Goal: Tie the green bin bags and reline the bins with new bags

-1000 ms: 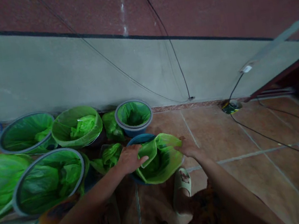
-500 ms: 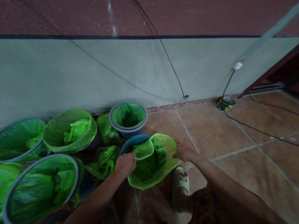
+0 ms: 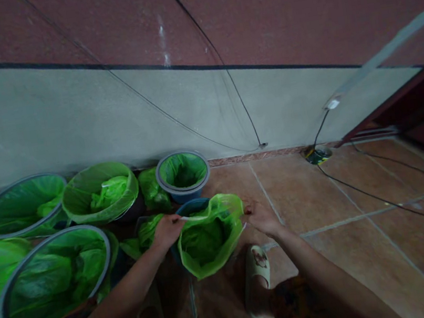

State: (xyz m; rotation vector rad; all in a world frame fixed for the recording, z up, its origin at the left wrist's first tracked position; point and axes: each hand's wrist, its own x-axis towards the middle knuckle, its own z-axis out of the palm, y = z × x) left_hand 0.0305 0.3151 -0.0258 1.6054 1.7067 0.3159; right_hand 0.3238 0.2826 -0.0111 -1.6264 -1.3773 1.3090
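Note:
A green plastic bag (image 3: 224, 242) hangs wide open inside a blue bucket (image 3: 193, 207) on the tiled floor in front of me. My left hand (image 3: 169, 230) pinches the bag's edge at the left. On the opposite side my right hand (image 3: 259, 218) grips the rim of the same bag, stretching the mouth between both hands. Much of the bucket is hidden under the bag. Just left of my left hand, crumpled green plastic (image 3: 151, 232) fills a small container.
Several green-lined bins stand on the left, including a large grey-rimmed bin (image 3: 108, 249). Another lined bucket (image 3: 185, 190) is by the wall. A black cable (image 3: 381, 200) crosses the floor from a tin (image 3: 317, 154). My slipper (image 3: 258, 265) is beside the bag.
My left hand has moved slightly left, drawing the bag's far edge tauter. The bag has shifted slightly left over the bucket; my right hand still holds its side.

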